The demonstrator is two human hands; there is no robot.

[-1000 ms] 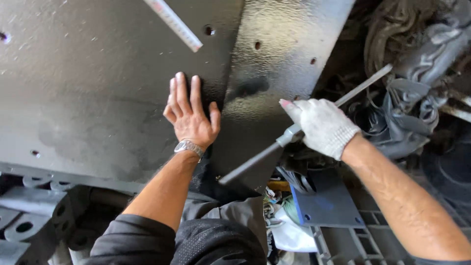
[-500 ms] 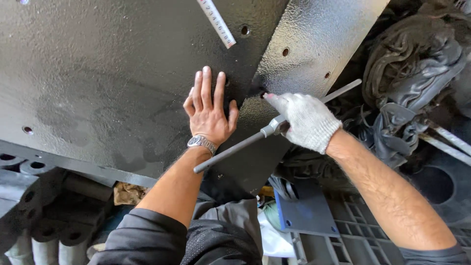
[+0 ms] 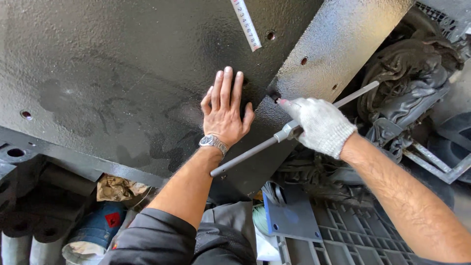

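Observation:
A large black-painted metal plate [image 3: 113, 73] with a few small holes fills the upper left. My left hand [image 3: 225, 110], bare with a wristwatch, lies flat on it, fingers spread upward. My right hand [image 3: 319, 125] wears a white knit glove and grips a long grey metal T-handle wrench [image 3: 255, 152]. The wrench's crossbar runs diagonally from lower left to upper right. The gloved fingertips point at a dark spot on the plate's bend [image 3: 272, 94], just right of my left hand.
A white measuring strip [image 3: 246, 24] lies on the plate near the top. Dark crumpled cloth and metal parts [image 3: 407, 83] sit to the right. A grey plastic crate [image 3: 333, 240] and blue-grey panel [image 3: 292, 216] are below. A blue can [image 3: 95, 230] and crumpled paper [image 3: 115, 187] lie lower left.
The view has shifted, so both hands sit further right and lower in frame. My right hand with the wrench has come closer to my left hand and the plate's bend.

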